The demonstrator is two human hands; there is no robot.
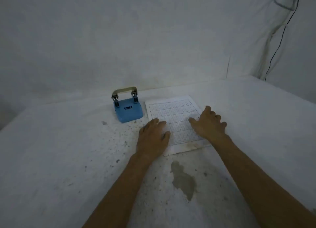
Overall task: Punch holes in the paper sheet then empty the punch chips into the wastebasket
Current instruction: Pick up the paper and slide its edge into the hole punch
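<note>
Paper sheet (172,115) lay flat on the white, speckled tabletop (68,142), gridded print facing up. Left hand (153,138) was over its left edge, fingers loosely spread, gripping nothing. Right hand (207,123) was over the sheet's right side, fingers splayed, nothing held. Blue hole punch (127,109) sat just left of the sheet, handle up. Grey stain (183,180) was near the forearms.

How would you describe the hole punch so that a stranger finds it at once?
Look at the white table where it meets the wall. Just left of the printed paper sheet stands the hole punch. It is the only blue thing there, with a metal handle arched over its back.
</note>
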